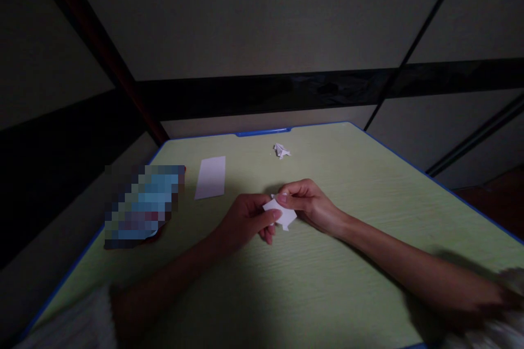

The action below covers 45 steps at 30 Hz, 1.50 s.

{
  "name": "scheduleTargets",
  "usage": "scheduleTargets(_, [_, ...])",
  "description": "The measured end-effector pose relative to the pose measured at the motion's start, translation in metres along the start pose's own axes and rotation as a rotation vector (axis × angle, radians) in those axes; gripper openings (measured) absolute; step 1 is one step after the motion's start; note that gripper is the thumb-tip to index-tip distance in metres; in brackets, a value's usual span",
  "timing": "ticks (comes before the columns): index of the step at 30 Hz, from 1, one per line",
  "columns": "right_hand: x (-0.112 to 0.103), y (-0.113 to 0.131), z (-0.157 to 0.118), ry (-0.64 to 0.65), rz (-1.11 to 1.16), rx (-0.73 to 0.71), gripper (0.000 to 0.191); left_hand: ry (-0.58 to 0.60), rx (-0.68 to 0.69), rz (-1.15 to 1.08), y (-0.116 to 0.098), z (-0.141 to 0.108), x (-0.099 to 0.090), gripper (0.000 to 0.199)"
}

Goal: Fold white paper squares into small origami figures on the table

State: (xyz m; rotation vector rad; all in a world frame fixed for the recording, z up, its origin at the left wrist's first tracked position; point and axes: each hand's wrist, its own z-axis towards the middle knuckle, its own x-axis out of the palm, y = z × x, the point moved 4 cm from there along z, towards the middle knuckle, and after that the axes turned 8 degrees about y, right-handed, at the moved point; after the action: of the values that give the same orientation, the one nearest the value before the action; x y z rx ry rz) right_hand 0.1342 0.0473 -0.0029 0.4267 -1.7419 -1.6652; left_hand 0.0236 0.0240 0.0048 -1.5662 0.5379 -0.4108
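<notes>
A small folded piece of white paper (285, 216) is held between my two hands above the middle of the table. My left hand (250, 217) pinches its left side, thumb on top and fingers curled beneath. The thumb and fingers of my right hand (308, 202) grip its upper right edge. Small pointed flaps stick out at the top and bottom of the paper. Its underside is hidden by my fingers. Beyond my hands sits a small folded white paper figure (280, 150), shaped somewhat like a frog.
On the pale green table (368, 262), with its blue edge, a flat white paper sheet (211, 178) lies left of the figure. Farther left is a blurred-out object with a blue surface (153, 202). Cabinet panels (262, 22) rise behind the table's far edge.
</notes>
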Motion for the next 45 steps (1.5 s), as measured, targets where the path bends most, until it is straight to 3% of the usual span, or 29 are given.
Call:
scheduleTargets(6, [0.006,0.008,0.0,0.019,-0.149,0.033,0.032,-0.093,0.02,0.0,-0.001,0.001,-0.003,0.028])
scheduleTargets(21, [0.009,0.009,-0.002,0.135,-0.239,0.072,0.032,-0.057,-0.037,0.021,0.001,-0.003,-0.005,0.031])
scheduleTargets(30, [0.008,0.011,-0.001,0.048,-0.135,0.026,0.031,-0.174,0.058,-0.019,-0.002,0.0,-0.009,0.028])
scheduleTargets(37, [-0.001,0.008,0.001,-0.126,-0.132,-0.047,0.031,-0.262,0.059,-0.065,-0.002,0.001,-0.01,0.017])
scheduleTargets(45, [-0.002,0.007,0.0,-0.133,-0.157,-0.009,0.027,-0.41,0.077,-0.027,-0.007,-0.002,-0.014,0.016])
